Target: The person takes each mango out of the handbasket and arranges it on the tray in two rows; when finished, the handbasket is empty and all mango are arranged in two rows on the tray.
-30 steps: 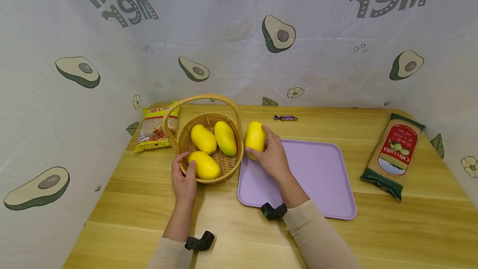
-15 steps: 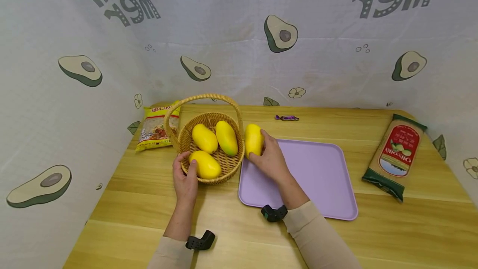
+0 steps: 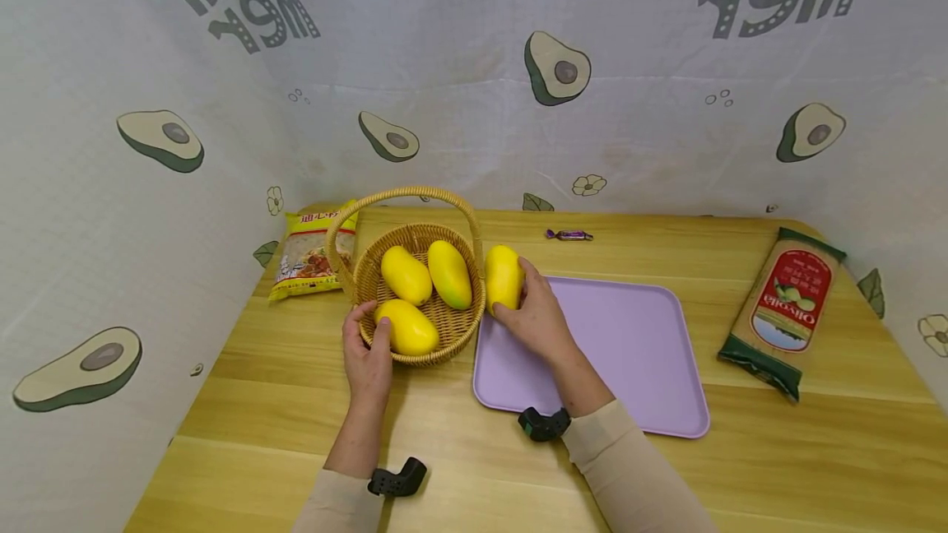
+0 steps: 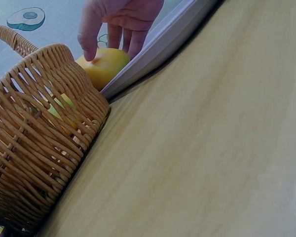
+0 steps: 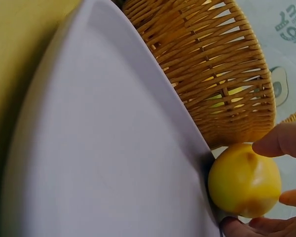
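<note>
A round wicker basket (image 3: 452,336) with a tall arched handle holds a rear-left mango (image 3: 406,275), a green-tipped mango (image 3: 449,274) and a front mango (image 3: 406,327). My left hand (image 3: 368,364) holds the basket's near-left rim, its thumb beside the front mango. My right hand (image 3: 539,315) holds another yellow mango (image 3: 502,276) between thumb and fingers, just right of the basket. In the right wrist view this held mango (image 5: 244,182) sits at the edge of the lilac tray (image 5: 113,123), close to the basket wall. The left wrist view shows the thumb on top of it.
The lilac tray lies right of the basket on the wooden table (image 3: 459,467). A yellow food packet (image 3: 311,257) is behind the basket at left. A purple-wrapped candy (image 3: 569,234) lies at the back. A red-labelled noodle packet (image 3: 785,307) lies at right.
Over the second, my right hand has brought its mango slightly left and lower beside the basket; in the last half second it is nearly still. My left hand keeps its place on the rim.
</note>
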A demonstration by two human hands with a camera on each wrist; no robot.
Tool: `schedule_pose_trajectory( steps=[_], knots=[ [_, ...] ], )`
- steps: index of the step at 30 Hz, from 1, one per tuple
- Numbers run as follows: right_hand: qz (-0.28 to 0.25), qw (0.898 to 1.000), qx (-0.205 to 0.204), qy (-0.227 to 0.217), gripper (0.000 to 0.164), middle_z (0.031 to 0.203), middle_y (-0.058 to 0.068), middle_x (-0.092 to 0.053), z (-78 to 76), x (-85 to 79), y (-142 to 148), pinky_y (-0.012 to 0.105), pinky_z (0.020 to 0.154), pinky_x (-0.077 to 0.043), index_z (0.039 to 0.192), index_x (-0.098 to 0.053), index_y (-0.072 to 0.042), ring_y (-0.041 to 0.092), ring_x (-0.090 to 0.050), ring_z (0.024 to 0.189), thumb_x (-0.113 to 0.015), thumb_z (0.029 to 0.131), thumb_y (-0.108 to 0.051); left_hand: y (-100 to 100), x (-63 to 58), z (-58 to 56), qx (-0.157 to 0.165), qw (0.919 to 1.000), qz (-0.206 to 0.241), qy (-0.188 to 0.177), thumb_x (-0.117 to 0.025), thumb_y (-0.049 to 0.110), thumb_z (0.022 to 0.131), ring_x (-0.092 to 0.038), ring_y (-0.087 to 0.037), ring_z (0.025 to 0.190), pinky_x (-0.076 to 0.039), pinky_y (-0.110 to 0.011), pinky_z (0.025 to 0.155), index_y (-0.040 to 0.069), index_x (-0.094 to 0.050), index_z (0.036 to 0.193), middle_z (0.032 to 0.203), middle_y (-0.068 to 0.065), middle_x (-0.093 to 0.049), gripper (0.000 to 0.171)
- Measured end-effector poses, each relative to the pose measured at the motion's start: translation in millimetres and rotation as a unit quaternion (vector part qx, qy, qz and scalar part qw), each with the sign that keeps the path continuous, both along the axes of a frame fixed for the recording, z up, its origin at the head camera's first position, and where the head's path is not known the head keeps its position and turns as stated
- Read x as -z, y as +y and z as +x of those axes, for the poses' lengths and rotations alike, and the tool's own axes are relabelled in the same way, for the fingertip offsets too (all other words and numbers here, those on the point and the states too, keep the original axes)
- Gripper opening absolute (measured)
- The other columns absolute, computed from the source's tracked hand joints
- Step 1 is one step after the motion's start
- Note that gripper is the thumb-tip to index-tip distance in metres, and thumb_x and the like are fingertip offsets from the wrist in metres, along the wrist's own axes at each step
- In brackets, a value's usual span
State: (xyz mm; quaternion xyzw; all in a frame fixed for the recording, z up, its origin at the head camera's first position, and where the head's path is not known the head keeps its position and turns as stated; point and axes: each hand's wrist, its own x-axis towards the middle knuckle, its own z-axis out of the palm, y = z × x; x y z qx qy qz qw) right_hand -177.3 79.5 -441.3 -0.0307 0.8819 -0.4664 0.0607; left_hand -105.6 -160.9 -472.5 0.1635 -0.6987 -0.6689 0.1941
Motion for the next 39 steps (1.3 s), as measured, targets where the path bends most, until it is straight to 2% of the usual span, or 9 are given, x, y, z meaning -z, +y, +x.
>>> schedule_pose_trajectory(
  steps=[5,15,22,27,33,39],
  knots=[
    [-0.006,1.000,0.004,-0.002,0.094,0.144,0.023,-0.047,0.7,-0.9,1,0.051,0.105,-0.049,0.163,-0.019,-0.006,0.035,-0.055,0.122,-0.074,0.088,-0.024,0,0.1,0.1,-0.001,1.0000,-0.001,-0.001,-0.056,0.012,0.101,-0.027,-0.030,0.153,-0.021,-0.053,0.123,0.003,-0.053,0.135,0.157,-0.015,-0.039,0.035],
    [-0.002,1.000,0.008,0.005,0.092,0.135,0.023,-0.053,2.6,-0.9,0,0.046,0.097,-0.052,0.162,-0.022,-0.006,0.032,-0.059,0.114,-0.076,0.089,-0.024,0,-0.8,0.6,-0.001,1.0000,-0.005,-0.004,-0.056,0.013,0.101,-0.027,-0.030,0.153,-0.019,-0.054,0.124,0.003,-0.053,0.135,0.157,-0.015,-0.039,0.035],
    [-0.004,1.000,0.010,-0.001,0.095,0.137,0.023,-0.051,3.7,-1.8,0,0.047,0.098,-0.053,0.162,-0.021,-0.007,0.034,-0.059,0.117,-0.077,0.088,-0.024,0,-0.4,0.8,-0.001,1.0000,-0.008,-0.003,-0.056,0.012,0.101,-0.027,-0.030,0.153,-0.018,-0.053,0.125,0.003,-0.053,0.135,0.155,-0.016,-0.040,0.035],
    [0.006,1.000,0.011,-0.014,0.096,0.146,0.023,-0.046,4.3,-3.7,1,0.050,0.103,-0.051,0.163,-0.020,-0.008,0.036,-0.057,0.124,-0.078,0.088,-0.029,0,0.5,1.3,0.001,1.0000,-0.006,-0.002,-0.056,0.012,0.101,-0.027,-0.029,0.153,-0.018,-0.052,0.125,0.002,-0.053,0.135,0.155,-0.015,-0.040,0.036],
    [0.050,0.999,0.012,0.003,0.092,0.163,0.023,-0.030,9.3,-22.0,7,0.058,0.112,-0.043,0.162,-0.024,-0.010,0.042,-0.048,0.138,-0.075,0.089,-0.034,0,1.1,1.5,0.003,1.0000,-0.001,0.000,-0.056,0.012,0.101,-0.029,-0.028,0.151,-0.019,-0.051,0.124,0.002,-0.052,0.136,0.154,-0.015,-0.041,0.036],
    [0.059,0.996,0.006,0.065,0.082,0.165,0.015,-0.029,23.3,-53.5,12,0.054,0.106,-0.050,0.157,-0.037,-0.015,0.041,-0.055,0.133,-0.078,0.089,-0.031,0,-0.5,0.9,0.003,1.0000,-0.003,0.002,-0.056,0.012,0.101,-0.028,-0.029,0.152,-0.019,-0.053,0.124,0.002,-0.052,0.136,0.155,-0.016,-0.040,0.036]
  ],
)
